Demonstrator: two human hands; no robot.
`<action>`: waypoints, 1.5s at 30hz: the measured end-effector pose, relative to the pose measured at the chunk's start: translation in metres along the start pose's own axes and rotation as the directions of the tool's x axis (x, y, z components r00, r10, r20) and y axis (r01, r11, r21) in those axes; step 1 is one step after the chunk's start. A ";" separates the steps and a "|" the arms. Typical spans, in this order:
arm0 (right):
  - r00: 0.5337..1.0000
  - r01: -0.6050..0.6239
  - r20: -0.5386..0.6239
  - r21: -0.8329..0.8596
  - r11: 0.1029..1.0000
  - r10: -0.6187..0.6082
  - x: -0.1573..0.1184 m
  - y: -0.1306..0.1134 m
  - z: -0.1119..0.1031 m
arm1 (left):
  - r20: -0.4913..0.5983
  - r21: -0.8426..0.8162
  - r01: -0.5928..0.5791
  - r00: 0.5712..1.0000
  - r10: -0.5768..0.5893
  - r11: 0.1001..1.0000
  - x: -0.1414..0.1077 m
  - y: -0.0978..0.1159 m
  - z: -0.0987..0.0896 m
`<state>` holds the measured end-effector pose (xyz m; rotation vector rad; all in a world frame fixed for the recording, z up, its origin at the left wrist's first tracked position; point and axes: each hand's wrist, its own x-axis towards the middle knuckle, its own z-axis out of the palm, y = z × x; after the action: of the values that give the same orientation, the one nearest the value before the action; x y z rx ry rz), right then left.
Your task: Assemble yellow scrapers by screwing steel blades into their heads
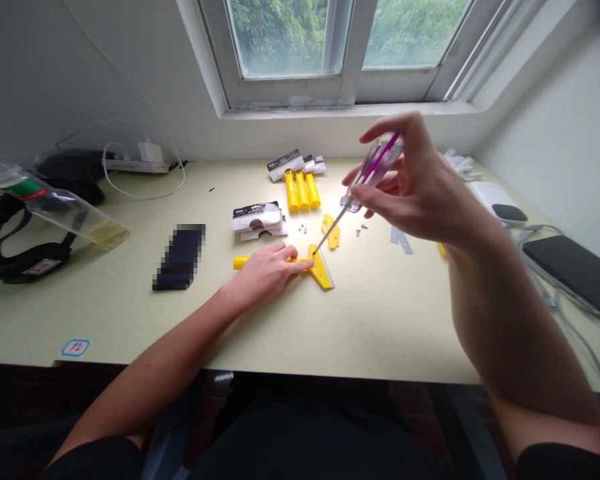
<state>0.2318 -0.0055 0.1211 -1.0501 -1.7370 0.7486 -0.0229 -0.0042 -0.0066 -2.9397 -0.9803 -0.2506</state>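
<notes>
Yellow scraper (hand-pinned), loose screws behind

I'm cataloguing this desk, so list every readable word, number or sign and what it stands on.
Sticker on the desk: perhaps "17" in red, uncertain.
Bottle, red and green label: too blurred.
Black strap, tag: red marks, too blurred.
Boxes: print too small.
Nothing reads for certain.
</notes>
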 end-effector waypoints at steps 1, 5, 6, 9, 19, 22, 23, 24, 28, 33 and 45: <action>0.999 0.017 0.030 -0.058 0.998 -0.015 0.001 -0.001 -0.003 | -0.002 0.001 0.004 1.000 -0.004 1.000 0.000 0.000 0.000; 0.991 0.098 -0.037 -0.434 0.896 -0.127 0.001 -0.006 -0.012 | 0.002 0.008 0.015 1.000 -0.015 1.000 0.001 0.001 -0.001; 0.982 0.092 -0.095 -0.520 0.849 -0.165 0.000 -0.007 -0.012 | 0.000 0.015 0.017 1.000 -0.017 1.000 0.001 0.001 -0.001; 0.959 0.100 -0.142 -0.638 0.763 -0.244 0.000 -0.009 -0.014 | -0.018 0.040 0.020 1.000 -0.019 0.999 0.002 0.002 0.000; 0.984 -0.002 -0.125 -0.721 0.693 -0.127 0.003 -0.008 -0.016 | -0.019 0.040 0.049 0.999 -0.048 0.998 0.003 0.000 -0.001; 0.983 0.099 -0.070 -0.588 0.803 -0.172 0.003 -0.004 -0.018 | -0.026 0.032 0.045 0.999 -0.044 0.998 0.002 -0.001 0.001; 0.973 0.195 -0.027 -0.445 0.874 -0.230 0.004 -0.002 -0.017 | -0.024 0.033 0.041 0.999 -0.041 0.999 0.002 -0.002 0.001; 0.956 0.277 -0.010 -0.293 0.915 -0.292 0.005 0.001 -0.016 | -0.023 0.035 0.038 0.999 -0.037 0.999 0.002 -0.002 0.002; 0.937 0.328 -0.058 -0.186 0.926 -0.343 0.011 0.009 -0.006 | -0.028 0.036 0.034 0.999 -0.033 0.999 0.001 -0.004 0.005; 0.824 0.243 -0.284 -0.604 0.759 -0.490 0.013 0.017 0.006 | -0.023 0.045 0.047 0.999 -0.046 0.998 0.000 -0.004 0.005; 0.906 0.263 -0.194 -0.441 0.858 -0.377 0.015 0.010 0.000 | 0.035 -0.001 0.061 0.998 -0.061 0.998 0.000 -0.001 -0.001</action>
<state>0.2321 0.0119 0.1191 -1.0341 -1.7981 0.0162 -0.0241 -0.0036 -0.0055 -2.9289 -1.0767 -0.2033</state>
